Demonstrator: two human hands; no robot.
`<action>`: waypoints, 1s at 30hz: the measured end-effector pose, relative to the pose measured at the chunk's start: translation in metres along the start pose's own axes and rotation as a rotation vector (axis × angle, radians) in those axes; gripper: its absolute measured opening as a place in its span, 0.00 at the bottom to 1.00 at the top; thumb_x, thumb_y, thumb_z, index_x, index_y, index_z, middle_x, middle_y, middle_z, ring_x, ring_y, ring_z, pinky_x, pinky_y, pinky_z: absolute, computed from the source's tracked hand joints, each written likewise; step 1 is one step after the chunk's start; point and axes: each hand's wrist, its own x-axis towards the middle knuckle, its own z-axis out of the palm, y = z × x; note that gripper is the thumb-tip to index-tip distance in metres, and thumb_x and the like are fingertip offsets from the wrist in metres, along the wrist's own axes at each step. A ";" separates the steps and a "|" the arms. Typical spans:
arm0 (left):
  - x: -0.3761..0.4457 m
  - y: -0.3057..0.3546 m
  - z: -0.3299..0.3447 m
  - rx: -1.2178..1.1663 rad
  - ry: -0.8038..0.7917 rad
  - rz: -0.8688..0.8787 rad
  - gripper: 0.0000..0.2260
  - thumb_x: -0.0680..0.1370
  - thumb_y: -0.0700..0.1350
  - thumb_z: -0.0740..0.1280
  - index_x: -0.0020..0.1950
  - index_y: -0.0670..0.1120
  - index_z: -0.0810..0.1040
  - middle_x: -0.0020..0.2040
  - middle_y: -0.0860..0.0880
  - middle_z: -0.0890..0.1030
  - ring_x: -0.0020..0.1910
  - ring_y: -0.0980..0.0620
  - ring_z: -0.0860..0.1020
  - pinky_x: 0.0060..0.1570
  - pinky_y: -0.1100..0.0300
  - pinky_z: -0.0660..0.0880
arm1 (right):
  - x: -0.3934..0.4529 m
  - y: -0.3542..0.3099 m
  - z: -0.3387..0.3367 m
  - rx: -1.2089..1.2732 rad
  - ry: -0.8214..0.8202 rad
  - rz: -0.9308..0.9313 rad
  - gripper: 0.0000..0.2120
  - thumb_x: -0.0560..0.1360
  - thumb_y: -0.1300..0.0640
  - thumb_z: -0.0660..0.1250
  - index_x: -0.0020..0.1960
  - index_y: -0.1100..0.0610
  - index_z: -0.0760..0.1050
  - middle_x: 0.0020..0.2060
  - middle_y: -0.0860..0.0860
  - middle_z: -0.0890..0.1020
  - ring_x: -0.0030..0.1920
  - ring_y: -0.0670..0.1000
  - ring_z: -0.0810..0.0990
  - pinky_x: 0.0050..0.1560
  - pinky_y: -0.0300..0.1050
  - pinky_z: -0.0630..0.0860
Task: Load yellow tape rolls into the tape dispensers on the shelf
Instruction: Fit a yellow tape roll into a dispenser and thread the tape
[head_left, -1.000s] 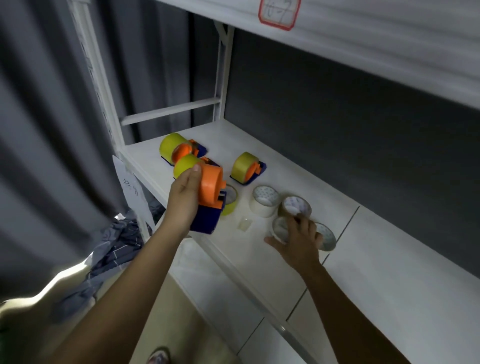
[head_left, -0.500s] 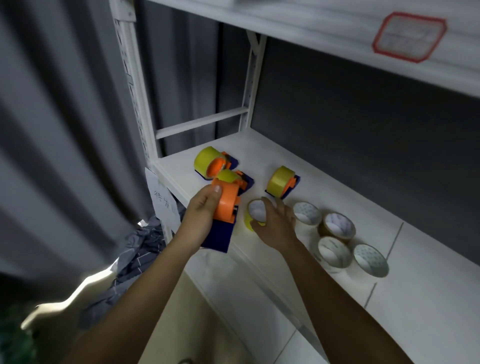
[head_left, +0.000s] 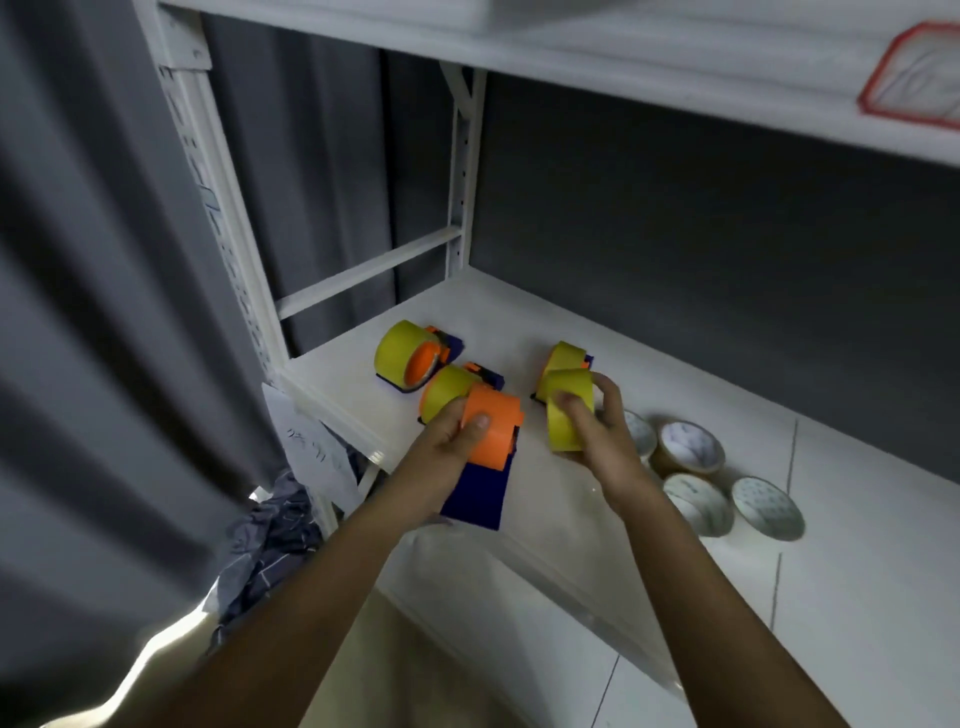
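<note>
Your left hand (head_left: 457, 441) gripped the empty orange-and-blue dispenser (head_left: 485, 457) above the shelf's (head_left: 675, 415) front edge. Your right hand (head_left: 597, 436) held a yellow tape roll (head_left: 566, 410) just beside it, fingers curled round it. Three loaded dispensers (head_left: 410, 361) stood behind; four pale rolls (head_left: 691, 447), apparently used up, lay right.
</note>
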 end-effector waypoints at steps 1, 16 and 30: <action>0.004 -0.003 0.003 0.019 -0.027 -0.005 0.14 0.80 0.52 0.57 0.66 0.57 0.66 0.57 0.60 0.75 0.55 0.61 0.74 0.50 0.71 0.71 | -0.006 -0.003 -0.005 0.138 -0.031 0.019 0.22 0.70 0.42 0.67 0.62 0.39 0.67 0.58 0.49 0.78 0.54 0.50 0.79 0.43 0.47 0.81; 0.011 -0.031 0.006 -0.147 -0.083 -0.118 0.13 0.72 0.58 0.60 0.57 0.66 0.71 0.58 0.61 0.75 0.58 0.60 0.74 0.54 0.61 0.69 | -0.036 0.035 0.032 0.269 -0.013 0.058 0.23 0.76 0.51 0.64 0.69 0.42 0.63 0.62 0.51 0.76 0.59 0.51 0.78 0.53 0.49 0.79; 0.011 -0.027 0.007 -0.142 -0.052 -0.061 0.20 0.73 0.58 0.59 0.65 0.61 0.65 0.68 0.50 0.70 0.65 0.52 0.70 0.68 0.50 0.65 | -0.044 0.029 0.039 0.283 -0.041 0.065 0.27 0.70 0.46 0.68 0.67 0.43 0.65 0.60 0.52 0.76 0.57 0.53 0.79 0.48 0.46 0.80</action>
